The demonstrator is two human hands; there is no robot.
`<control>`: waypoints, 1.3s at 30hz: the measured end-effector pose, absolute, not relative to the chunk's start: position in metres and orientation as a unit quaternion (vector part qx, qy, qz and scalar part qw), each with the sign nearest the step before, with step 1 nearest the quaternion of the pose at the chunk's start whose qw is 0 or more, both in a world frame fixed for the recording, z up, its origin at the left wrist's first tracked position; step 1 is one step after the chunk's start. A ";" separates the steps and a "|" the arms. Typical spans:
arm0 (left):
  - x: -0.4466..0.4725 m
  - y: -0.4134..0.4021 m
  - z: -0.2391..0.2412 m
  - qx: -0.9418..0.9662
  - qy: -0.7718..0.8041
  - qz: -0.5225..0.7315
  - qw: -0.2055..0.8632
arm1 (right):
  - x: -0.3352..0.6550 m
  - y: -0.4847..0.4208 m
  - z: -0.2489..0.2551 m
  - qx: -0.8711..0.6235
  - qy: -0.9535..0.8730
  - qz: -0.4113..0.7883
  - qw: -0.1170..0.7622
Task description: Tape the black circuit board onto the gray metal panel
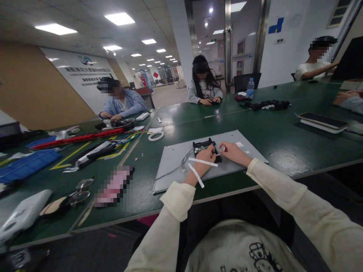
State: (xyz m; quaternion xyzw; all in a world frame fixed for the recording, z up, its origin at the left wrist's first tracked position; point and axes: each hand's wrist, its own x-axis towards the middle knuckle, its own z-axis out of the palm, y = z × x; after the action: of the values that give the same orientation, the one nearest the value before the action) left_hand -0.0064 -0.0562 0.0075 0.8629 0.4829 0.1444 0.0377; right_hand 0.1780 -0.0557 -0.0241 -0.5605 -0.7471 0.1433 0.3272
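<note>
Two bare hands at work over a grey panel (172, 160) lying on the green table (184, 120). The left hand (205, 155) bends over a black frame (204, 143) with a small circuit board, which lies on the panel beneath and just beyond its fingers. The right hand (235, 153) stands close by, slightly apart from the left, thumb and forefinger drawn near each other; from where I stand, I cannot tell whether either hand grips anything. Two white strips (203, 162) lie across the back of the left hand and its wrist. Thin grey cables (181, 166) run from the frame to the left of the hands. Farther left and beyond them lies a white ring (155, 136); well to their right, a dark phone (324, 119) rests on a white box (320, 127).
</note>
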 end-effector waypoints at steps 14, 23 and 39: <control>-0.014 -0.043 0.004 0.868 0.481 0.116 0.043 | 0.169 -0.070 -0.010 -0.605 -0.766 0.081 0.200; -0.030 -0.037 0.012 0.885 0.464 0.043 0.009 | 0.180 -0.075 -0.005 -0.654 -0.745 0.001 0.132; -0.036 -0.033 0.007 0.912 0.409 0.030 -0.020 | 0.176 -0.083 0.005 -0.377 -0.707 0.545 0.247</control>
State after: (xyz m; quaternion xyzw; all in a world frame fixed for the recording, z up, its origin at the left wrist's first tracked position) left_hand -0.0356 -0.0335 0.0073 0.9117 0.4092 0.0303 -0.0202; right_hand 0.1757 -0.0829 0.0052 -0.3766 -0.7070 0.5452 0.2472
